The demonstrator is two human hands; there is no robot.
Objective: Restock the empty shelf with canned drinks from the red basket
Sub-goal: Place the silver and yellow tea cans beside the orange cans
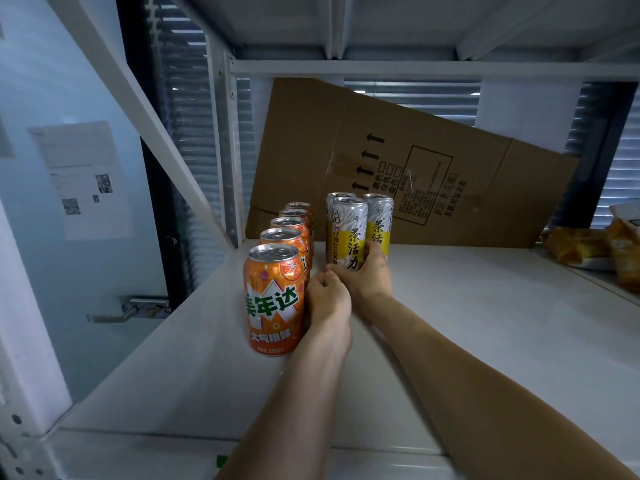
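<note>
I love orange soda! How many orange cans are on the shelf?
5 orange cans, in one row along the shelf's left side, front to back; more could hide behind them.

The near can (pixel 273 299) was orange with white and green lettering and an orange-slice print. The tall cans (pixel 349 233) were silver with yellow bands and black characters. The cardboard (pixel 398 161) was brown with black arrows; the shelf (pixel 485 323) was white.
</note>
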